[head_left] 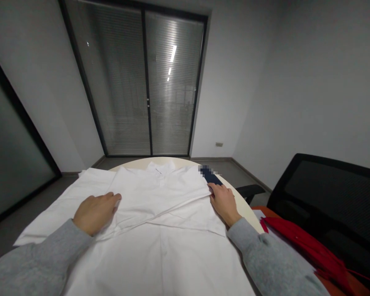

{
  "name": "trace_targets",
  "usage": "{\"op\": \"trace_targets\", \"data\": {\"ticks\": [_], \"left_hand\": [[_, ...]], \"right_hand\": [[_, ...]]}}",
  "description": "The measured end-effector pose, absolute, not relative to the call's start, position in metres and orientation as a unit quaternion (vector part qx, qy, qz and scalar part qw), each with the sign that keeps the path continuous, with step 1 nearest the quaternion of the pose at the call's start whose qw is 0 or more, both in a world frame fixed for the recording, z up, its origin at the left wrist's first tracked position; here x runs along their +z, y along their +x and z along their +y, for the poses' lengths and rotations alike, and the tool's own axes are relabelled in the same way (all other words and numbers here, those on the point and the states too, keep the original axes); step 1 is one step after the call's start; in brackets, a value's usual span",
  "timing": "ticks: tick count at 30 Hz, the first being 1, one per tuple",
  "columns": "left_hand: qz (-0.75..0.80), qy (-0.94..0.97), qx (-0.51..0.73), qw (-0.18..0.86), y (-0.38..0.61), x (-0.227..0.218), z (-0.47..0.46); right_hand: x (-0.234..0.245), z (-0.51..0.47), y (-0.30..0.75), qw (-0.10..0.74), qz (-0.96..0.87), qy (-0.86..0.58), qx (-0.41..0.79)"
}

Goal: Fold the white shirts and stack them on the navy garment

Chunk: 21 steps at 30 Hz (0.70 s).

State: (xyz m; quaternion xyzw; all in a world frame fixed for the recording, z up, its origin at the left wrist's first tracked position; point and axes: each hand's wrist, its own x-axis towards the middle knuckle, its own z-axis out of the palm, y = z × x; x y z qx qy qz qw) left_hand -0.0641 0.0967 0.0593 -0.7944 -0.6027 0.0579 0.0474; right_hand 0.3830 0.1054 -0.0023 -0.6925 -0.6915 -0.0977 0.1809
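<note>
A white collared shirt lies spread over the round table, its collar at the far side. One sleeve is laid across the chest towards the right. My right hand is closed on the cloth at the shirt's right edge, near the end of that sleeve. On the left, my left hand has its fingers together, gripping the fabric by the shoulder; the fingertips are partly hidden. The other sleeve stretches out past it. Just beyond my right hand lies a dark blue item, partly blurred out.
The pale tabletop shows a curved rim at the right. A black mesh chair stands there, with red cloth on its orange seat. Glass doors with blinds are set in the far wall.
</note>
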Motion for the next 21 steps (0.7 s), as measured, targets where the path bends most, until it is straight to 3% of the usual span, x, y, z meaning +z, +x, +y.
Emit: {"op": "trace_targets", "data": {"ticks": [3, 8, 12, 21], "left_hand": [[-0.609, -0.783, 0.066, 0.106, -0.057, 0.068, 0.089], [-0.589, -0.782, -0.074, 0.191, -0.032, 0.057, 0.066], [-0.5, -0.846, -0.144, 0.12, -0.019, 0.023, 0.057], [-0.48, -0.874, -0.07, -0.023, -0.019, 0.001, 0.06]], "right_hand": [[0.007, 0.113, 0.391, 0.198, -0.711, -0.672, -0.067], [0.049, 0.159, 0.395, 0.218, -0.754, -0.619, -0.043], [0.068, 0.214, 0.375, 0.163, -0.804, -0.571, -0.037], [0.042, 0.302, 0.356, 0.029, -0.823, -0.568, 0.008]]}}
